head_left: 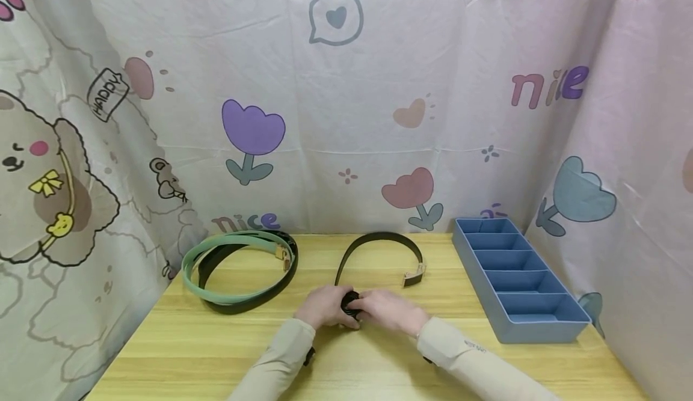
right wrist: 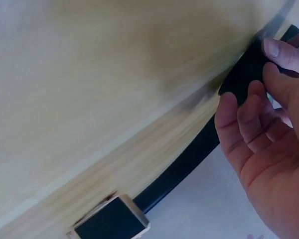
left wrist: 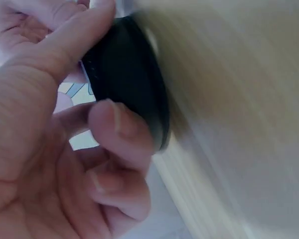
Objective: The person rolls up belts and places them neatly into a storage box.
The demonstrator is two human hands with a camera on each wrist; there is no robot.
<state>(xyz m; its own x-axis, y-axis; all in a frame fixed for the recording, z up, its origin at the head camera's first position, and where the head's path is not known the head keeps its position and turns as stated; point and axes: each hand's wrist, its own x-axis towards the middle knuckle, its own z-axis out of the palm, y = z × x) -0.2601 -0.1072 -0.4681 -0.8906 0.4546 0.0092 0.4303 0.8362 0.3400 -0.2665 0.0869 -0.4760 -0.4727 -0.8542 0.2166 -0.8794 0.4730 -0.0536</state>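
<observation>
A black belt lies on the wooden table, one end wound into a tight coil (head_left: 351, 305). The unrolled strap (head_left: 379, 235) arcs away behind the hands and ends in a gold-edged buckle (head_left: 414, 278). From the left, my left hand (head_left: 325, 306) grips the coil, thumb and curled fingers around it. My right hand (head_left: 390, 309) pinches the same coil from the right. In the left wrist view, the coil's dark outer layer (left wrist: 124, 69) stands on edge on the tabletop. The right wrist view has the strap running toward the buckle (right wrist: 112, 221).
Left of the hands lie a coiled green belt (head_left: 216, 297) and a looser black belt (head_left: 233, 309), overlapping. A blue-grey divided box (head_left: 533, 332) with several compartments stands at the table's right side. A printed curtain (head_left: 335, 88) hangs behind the table (head_left: 346, 377).
</observation>
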